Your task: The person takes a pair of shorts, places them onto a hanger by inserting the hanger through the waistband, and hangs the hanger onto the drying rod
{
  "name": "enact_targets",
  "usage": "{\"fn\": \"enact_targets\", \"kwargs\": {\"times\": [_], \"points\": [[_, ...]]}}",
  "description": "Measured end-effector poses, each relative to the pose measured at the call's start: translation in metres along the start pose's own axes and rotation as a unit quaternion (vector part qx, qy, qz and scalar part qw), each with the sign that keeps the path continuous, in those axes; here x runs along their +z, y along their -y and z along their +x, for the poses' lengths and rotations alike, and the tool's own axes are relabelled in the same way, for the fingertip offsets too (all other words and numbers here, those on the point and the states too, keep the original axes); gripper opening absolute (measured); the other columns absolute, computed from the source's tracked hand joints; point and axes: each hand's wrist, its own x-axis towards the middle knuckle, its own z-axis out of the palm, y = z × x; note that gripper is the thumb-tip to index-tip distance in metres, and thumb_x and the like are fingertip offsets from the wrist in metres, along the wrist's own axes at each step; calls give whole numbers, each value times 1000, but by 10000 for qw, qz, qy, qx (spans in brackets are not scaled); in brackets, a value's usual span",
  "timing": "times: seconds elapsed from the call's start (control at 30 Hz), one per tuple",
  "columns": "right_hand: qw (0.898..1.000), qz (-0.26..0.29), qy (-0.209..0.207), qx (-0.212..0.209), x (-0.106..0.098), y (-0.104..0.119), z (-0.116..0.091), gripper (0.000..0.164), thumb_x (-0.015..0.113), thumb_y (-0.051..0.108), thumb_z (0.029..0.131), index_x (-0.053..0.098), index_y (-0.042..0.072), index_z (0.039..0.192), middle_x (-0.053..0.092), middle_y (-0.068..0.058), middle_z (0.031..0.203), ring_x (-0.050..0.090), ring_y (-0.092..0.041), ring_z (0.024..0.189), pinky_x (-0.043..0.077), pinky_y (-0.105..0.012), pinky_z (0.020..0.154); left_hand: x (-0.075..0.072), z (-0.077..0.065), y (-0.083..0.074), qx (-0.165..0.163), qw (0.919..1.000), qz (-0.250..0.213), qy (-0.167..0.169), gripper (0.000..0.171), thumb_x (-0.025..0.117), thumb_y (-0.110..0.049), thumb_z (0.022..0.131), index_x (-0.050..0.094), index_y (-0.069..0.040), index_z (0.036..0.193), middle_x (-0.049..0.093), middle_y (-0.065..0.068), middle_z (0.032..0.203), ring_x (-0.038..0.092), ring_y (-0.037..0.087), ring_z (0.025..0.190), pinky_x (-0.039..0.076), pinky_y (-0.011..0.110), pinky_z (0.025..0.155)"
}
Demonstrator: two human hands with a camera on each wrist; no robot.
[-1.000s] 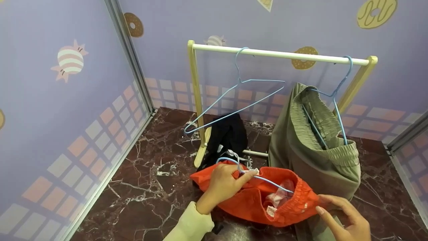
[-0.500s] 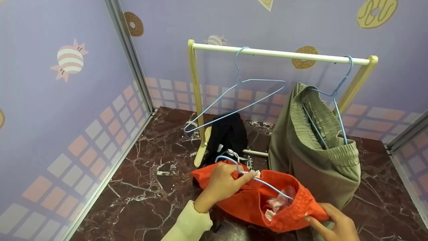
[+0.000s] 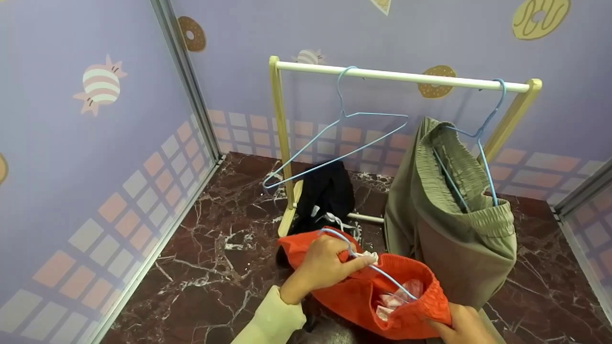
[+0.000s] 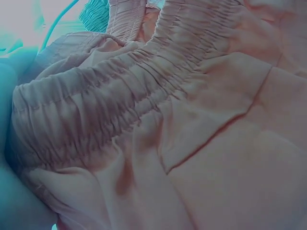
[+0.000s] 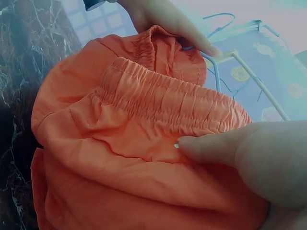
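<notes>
An orange-red garment with a gathered elastic waistband (image 3: 344, 296), which looks like shorts or trousers, spreads between my two hands. My left hand (image 3: 322, 265) grips a blue wire hanger (image 3: 389, 279) near its hook, together with the waistband's left part. The hanger's right arm runs down into the waist opening, where whitish labels (image 3: 394, 303) show. At the right end of the waistband, my right hand (image 3: 464, 325) pinches the fabric, thumb in front. In the right wrist view that thumb (image 5: 206, 148) lies against the cloth just below the gathered band; the other fingers are hidden.
A wooden rack with a white rail (image 3: 382, 74) stands behind. From it hang a bare blue hanger (image 3: 330, 157) and olive-green trousers (image 3: 449, 239) on another hanger. A black garment (image 3: 330, 191) lies by the rack's left foot on the marbled floor (image 3: 201, 277).
My right hand has moved left and down and now pinches the waistband's right end more firmly. The hanger's right arm tilts lower inside the garment. My left hand has shifted slightly right and down.
</notes>
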Motion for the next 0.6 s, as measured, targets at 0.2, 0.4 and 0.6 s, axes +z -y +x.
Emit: {"fn": "enact_targets", "kwargs": {"times": [0.2, 0.4, 0.6], "points": [[9990, 315, 270, 152, 2, 7, 4, 18, 64, 30, 84, 62, 14, 77, 67, 0, 76, 63, -12, 69, 45, -28, 55, 1, 0, -1, -14, 9999, 18, 129, 56, 56, -55, 82, 35, -19, 45, 23, -10, 43, 20, 1, 42, 13, 14, 45], [9978, 243, 450, 413, 4, 11, 5, 21, 60, 35, 86, 59, 19, 72, 65, 4, 76, 62, -10, 70, 44, -28, 56, -1, 0, 0, 17, 9997, 32, 256, 56, 55, -56, 83, 34, -21, 44, 22, -11, 42, 20, 1, 41, 16, 14, 47], [9991, 137, 386, -110, 4, 6, 3, 15, 59, 28, 87, 62, 22, 74, 65, 8, 76, 57, 2, 69, 44, -25, 56, -3, -1, 2, 23, 9996, 91, 277, 54, 57, -58, 80, 36, -22, 46, 25, -13, 43, 25, -2, 41, 19, 14, 47]]}}
